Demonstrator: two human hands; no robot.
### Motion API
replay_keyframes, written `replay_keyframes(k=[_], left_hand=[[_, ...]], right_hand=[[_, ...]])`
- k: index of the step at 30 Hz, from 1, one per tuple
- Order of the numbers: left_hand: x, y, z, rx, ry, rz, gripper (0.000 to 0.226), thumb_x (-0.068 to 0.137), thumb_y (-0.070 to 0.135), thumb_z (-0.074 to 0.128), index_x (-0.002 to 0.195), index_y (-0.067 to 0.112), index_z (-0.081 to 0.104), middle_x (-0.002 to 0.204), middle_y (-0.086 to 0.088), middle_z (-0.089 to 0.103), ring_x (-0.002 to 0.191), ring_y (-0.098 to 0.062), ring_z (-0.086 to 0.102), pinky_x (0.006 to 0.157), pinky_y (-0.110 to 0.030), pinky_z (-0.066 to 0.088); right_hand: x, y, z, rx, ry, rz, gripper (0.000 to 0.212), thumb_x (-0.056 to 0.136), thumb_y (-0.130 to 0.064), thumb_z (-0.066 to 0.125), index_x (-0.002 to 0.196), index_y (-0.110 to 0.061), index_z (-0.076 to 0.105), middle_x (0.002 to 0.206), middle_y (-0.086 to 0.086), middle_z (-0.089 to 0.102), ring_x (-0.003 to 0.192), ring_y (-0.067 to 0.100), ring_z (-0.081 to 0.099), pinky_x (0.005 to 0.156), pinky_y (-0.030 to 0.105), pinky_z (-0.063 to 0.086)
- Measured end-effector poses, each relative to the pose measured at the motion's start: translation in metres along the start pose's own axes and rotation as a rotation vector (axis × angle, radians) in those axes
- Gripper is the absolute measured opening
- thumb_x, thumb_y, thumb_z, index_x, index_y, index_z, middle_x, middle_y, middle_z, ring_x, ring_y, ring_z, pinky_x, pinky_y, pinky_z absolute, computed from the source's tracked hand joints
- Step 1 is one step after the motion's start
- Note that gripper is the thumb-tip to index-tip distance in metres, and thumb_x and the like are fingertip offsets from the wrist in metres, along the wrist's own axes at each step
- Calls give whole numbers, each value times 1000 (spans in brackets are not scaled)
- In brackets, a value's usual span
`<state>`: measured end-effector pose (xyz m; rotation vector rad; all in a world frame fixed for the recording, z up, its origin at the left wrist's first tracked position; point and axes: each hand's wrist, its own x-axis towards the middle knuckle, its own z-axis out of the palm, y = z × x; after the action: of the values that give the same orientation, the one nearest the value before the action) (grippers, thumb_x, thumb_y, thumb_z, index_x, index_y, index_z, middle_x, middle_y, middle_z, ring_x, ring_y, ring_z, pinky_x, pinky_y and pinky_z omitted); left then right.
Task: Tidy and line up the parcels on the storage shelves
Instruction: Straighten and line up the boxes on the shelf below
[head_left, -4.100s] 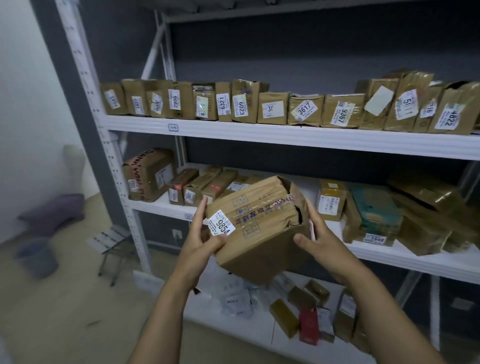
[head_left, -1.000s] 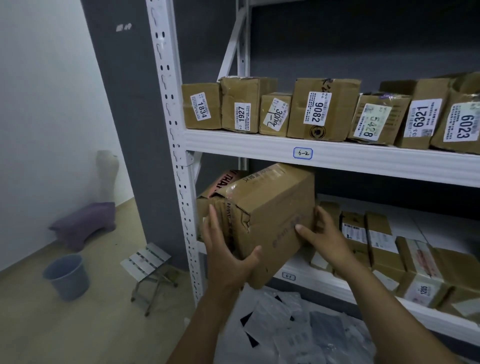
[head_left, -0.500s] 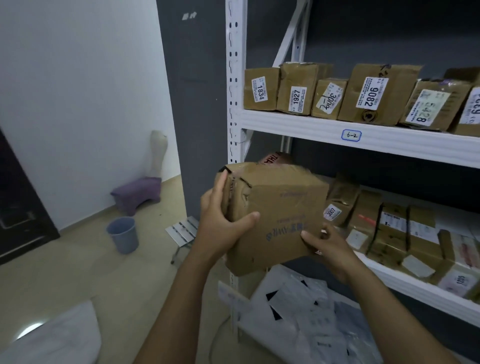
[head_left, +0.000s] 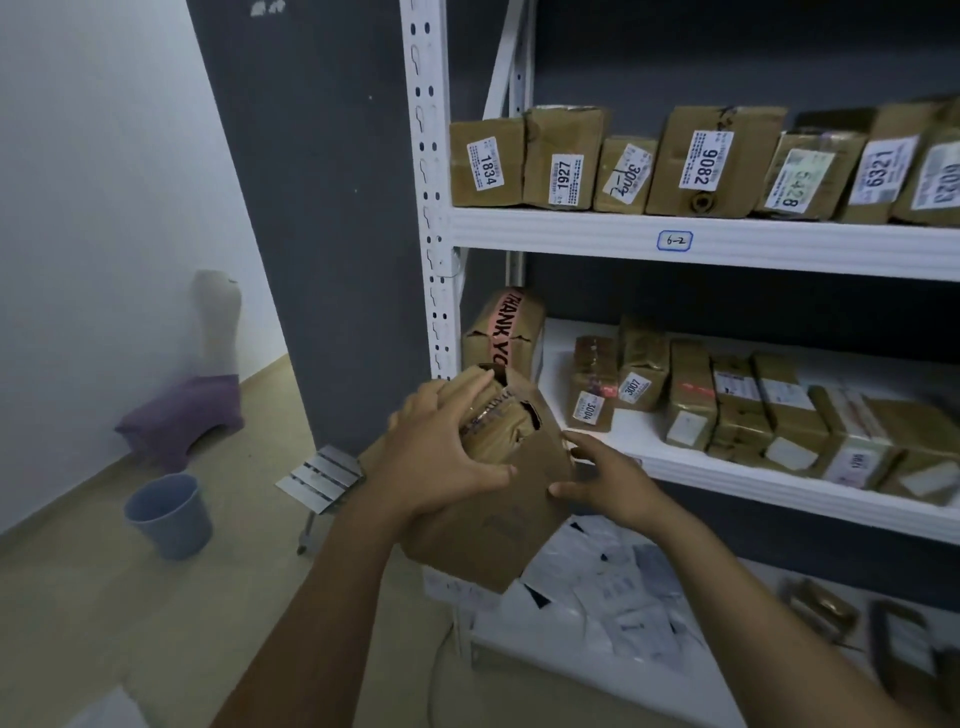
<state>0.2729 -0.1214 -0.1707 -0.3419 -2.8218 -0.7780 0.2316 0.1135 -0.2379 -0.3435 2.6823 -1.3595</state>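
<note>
Here, head view: a person's two bare arms reach toward a white metal storage rack (head_left: 422, 156) set against a dark grey wall.
Held parcel: a dented brown cardboard parcel (head_left: 493, 519), torn at its upper end, is in the air in front of the left end of the middle shelf and rests on no shelf.
Left hand: the left hand (head_left: 441, 452) grasps the parcel, with its fingers wrapped over the torn top and its thumb stretched across the front face.
Right hand: the right hand (head_left: 605, 478) has spread, fairly straight fingers pressed to the parcel's right edge, steadying it rather than clasping it.
Top shelf: on the white upper shelf board (head_left: 571, 228), marked 6-2, a row of upright brown labelled parcels (head_left: 717, 161) stands side by side with the numbers facing out. This level looks finished.
Middle shelf: on the white middle shelf board (head_left: 727, 475), a brown box with pink THANK YOU tape (head_left: 506, 332) stands at the far left. A bare gap comes next, then a loose row of small brown parcels (head_left: 691, 400) with labels at mixed angles. This level looks partly done.
Bottom shelf: a heap of white plastic mailer bags (head_left: 613, 587) lies untidily and seems untouched.
Remaining: the held parcel probably needs placing, then the lower levels need straightening.
Floor: a blue plastic bucket (head_left: 169, 514) and a small metal folding stool (head_left: 319, 475) stand to the left.
</note>
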Motion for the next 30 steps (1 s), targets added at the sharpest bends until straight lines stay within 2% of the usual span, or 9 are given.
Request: replay_keyframes(k=[4,7,12,18,22,25,27,30], left_hand=[[34,-8,26,77,-116,81,104,58,67,66,144,56,7,151,4,20,138,-21,21,112,-43,17],[61,-9,44,103,-211,145,106,59,65,69,144,57,5,154,8,15,141,-21,16,114,-45,17],[111,-10,68,103,-403,174,109,60,63,72,145,54,6,155,5,13,141,-24,17,113,-51,25],[156,-17,91,56,-453,152,109,64,58,76,146,54,4,152,8,12,140,-24,17,112,-48,27],[174,-23,100,55,-498,150,108,64,61,75,147,52,6,152,7,14,140,-24,15,114,-51,23],[182,-29,104,59,-544,152,107,65,60,76,147,51,7,154,9,13,140,-20,15,115,-47,22],[186,-32,106,66,-570,166,106,65,60,75,147,52,8,154,9,13,140,-19,15,114,-46,22],[193,-36,108,60,-590,177,105,65,60,75,145,56,7,154,8,13,140,-20,15,114,-44,22]], right_hand=[[11,10,-15,-280,125,61,66,87,-21,69,146,-23,39,151,3,40,133,24,42,105,37,39],[28,20,-36,-397,236,45,55,90,-19,62,143,-23,44,147,6,45,132,26,43,106,35,37],[76,36,-68,-552,298,27,46,95,-34,56,139,-25,47,140,10,51,125,30,48,97,39,45],[149,58,-81,-590,270,90,51,93,-54,49,139,-34,44,146,11,39,123,34,49,93,45,49],[189,63,-76,-592,192,85,58,93,-59,45,145,-36,33,153,10,27,126,36,46,97,48,47],[202,67,-71,-629,171,121,63,91,-61,47,147,-36,31,157,8,16,129,38,42,97,46,46],[205,69,-67,-653,188,148,66,90,-57,53,148,-34,30,158,9,14,127,37,44,91,42,47],[207,71,-65,-702,233,184,65,90,-41,55,149,-31,27,155,13,17,109,36,55,78,38,49]])
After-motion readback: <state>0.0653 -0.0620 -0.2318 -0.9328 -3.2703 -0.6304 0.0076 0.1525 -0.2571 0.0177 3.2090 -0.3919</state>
